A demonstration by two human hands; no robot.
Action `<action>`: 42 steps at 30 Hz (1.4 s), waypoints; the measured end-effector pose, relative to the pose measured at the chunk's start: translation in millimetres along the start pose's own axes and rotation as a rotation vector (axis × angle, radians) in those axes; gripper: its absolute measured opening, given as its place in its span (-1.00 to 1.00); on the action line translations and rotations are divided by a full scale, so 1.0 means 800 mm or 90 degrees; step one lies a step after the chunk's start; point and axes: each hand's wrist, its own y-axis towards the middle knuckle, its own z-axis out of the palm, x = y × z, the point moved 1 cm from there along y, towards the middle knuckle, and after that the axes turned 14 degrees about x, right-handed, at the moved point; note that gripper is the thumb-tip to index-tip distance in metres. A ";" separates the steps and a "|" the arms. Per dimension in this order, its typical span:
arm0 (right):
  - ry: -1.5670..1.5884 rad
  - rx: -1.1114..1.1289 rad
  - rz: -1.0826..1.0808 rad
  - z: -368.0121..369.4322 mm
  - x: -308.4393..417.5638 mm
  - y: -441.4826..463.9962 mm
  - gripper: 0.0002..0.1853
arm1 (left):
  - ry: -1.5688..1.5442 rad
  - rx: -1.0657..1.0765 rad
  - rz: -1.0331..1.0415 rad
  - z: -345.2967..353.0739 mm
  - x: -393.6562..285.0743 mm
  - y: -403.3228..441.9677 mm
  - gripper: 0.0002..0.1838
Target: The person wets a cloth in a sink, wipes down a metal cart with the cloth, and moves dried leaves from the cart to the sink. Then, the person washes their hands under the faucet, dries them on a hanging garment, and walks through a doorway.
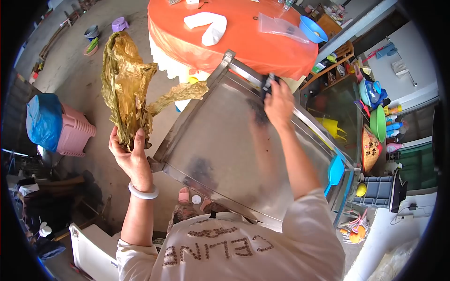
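Observation:
A bunch of wilted yellow-green leaves (127, 79) stands upright in my left hand (130, 154), whose fingers are closed round its base. One leaf sticks out to the right, over the corner of a metal-topped table (225, 154). At the table's far edge my right hand (279, 104) is closed on a small black object (268, 86), which is too small to name. Dim reflections of the arm and hand show on the metal surface.
Beyond the metal table is a round table with an orange cover (243, 51), bearing a white cloth (213, 30), a plastic bag (281, 27) and a blue basin (313, 29). Pink stools (76, 129) stand left. A blue scoop (335, 171) lies at the right edge.

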 end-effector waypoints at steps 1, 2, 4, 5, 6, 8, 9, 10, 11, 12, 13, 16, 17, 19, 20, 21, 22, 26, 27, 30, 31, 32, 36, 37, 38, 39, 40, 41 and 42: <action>0.047 0.013 -0.021 0.004 0.021 0.020 -0.50 | 0.001 0.003 0.002 0.000 0.000 -0.001 -0.41; 0.100 0.015 -0.025 0.006 0.036 0.041 -0.52 | 0.001 0.004 0.004 0.000 -0.001 -0.001 -0.41; 0.238 0.022 -0.004 0.018 0.039 0.071 -0.60 | 0.032 -0.009 0.020 0.002 -0.002 -0.001 -0.46; 0.425 0.027 0.044 0.036 0.023 0.089 -0.63 | 0.046 -0.013 0.023 0.003 -0.003 -0.003 -0.48; 0.611 0.034 0.096 0.053 0.007 0.103 -0.66 | 0.061 -0.016 0.024 0.003 -0.003 -0.003 -0.49; 0.861 0.018 0.093 0.030 0.014 0.121 -0.65 | 0.062 -0.023 0.027 0.002 -0.001 -0.002 -0.55; 0.916 0.024 0.066 0.019 0.029 0.127 -0.64 | 0.063 -0.024 0.028 0.002 0.000 -0.001 -0.56; 0.972 0.031 0.041 0.011 0.051 0.133 -0.63 | 0.066 -0.023 0.028 0.001 0.000 -0.001 -0.56; 0.941 0.069 0.059 0.013 0.070 0.139 -0.61 | 0.071 -0.019 0.014 0.002 -0.003 -0.002 -0.57; 0.909 0.105 0.074 0.019 0.087 0.149 -0.59 | 0.087 -0.019 0.016 0.002 -0.003 -0.002 -0.57; 0.710 0.064 -0.041 0.036 0.106 0.156 -0.62 | 0.103 -0.019 0.019 0.002 -0.003 -0.002 -0.58; 0.385 -0.080 -0.131 0.049 0.130 0.139 -0.66 | 0.121 -0.026 0.027 0.002 -0.003 -0.002 -0.58; 0.315 -0.108 -0.179 0.049 0.131 0.135 -0.62 | 0.121 -0.029 0.029 0.002 -0.003 -0.002 -0.58; 0.227 -0.073 -0.250 0.046 0.132 0.121 -0.66 | 0.132 -0.033 0.033 0.002 -0.003 -0.002 -0.58; 0.190 -0.066 -0.276 0.044 0.133 0.115 -0.67 | 0.136 -0.035 0.034 0.002 -0.003 -0.002 -0.58; 0.296 -0.054 -0.276 0.045 0.128 0.111 -0.67 | 0.147 -0.039 0.037 0.002 -0.002 -0.003 -0.58; 0.401 -0.042 -0.276 0.049 0.123 0.108 -0.68 | 0.157 -0.044 0.039 0.002 0.000 -0.003 -0.58; 0.637 0.117 -0.242 0.041 0.075 0.078 -0.70 | 0.142 -0.037 0.045 -0.001 0.003 -0.003 -0.58; 0.711 0.149 -0.158 0.029 0.064 0.075 -0.70 | 0.124 -0.032 0.038 0.000 0.000 -0.001 -0.58; 0.949 0.125 0.045 -0.008 0.046 0.090 -0.70 | 0.109 -0.021 0.016 0.000 -0.004 -0.002 -0.58; 1.005 0.089 0.064 -0.005 0.047 0.100 -0.71 | 0.122 -0.019 0.017 0.000 -0.004 -0.002 -0.58; 1.060 0.050 0.081 0.000 0.047 0.112 -0.71 | 0.132 -0.017 0.020 0.000 -0.004 -0.001 -0.58; 0.721 0.021 -0.032 0.045 0.094 0.154 -0.72 | 0.166 -0.018 0.029 -0.003 0.002 0.001 -0.54; 0.554 -0.015 -0.125 0.035 0.117 0.155 -0.71 | 0.160 -0.016 0.022 -0.001 0.000 0.000 -0.50; 0.382 -0.049 -0.214 0.023 0.137 0.156 -0.70 | 0.152 -0.013 0.013 0.000 -0.002 -0.001 -0.46; 0.419 -0.047 -0.223 0.019 0.151 0.159 -0.71 | 0.138 -0.011 0.012 0.001 -0.002 -0.002 -0.50; 0.550 -0.077 -0.175 0.022 0.150 0.167 -0.71 | 0.124 -0.011 0.011 0.002 -0.002 -0.001 -0.53; 0.681 -0.108 -0.125 0.026 0.150 0.180 -0.71 | 0.110 -0.010 0.012 0.002 -0.002 0.000 -0.57; 0.811 -0.138 -0.071 0.031 0.150 0.194 -0.71 | 0.104 -0.011 0.009 0.001 -0.002 0.000 -0.57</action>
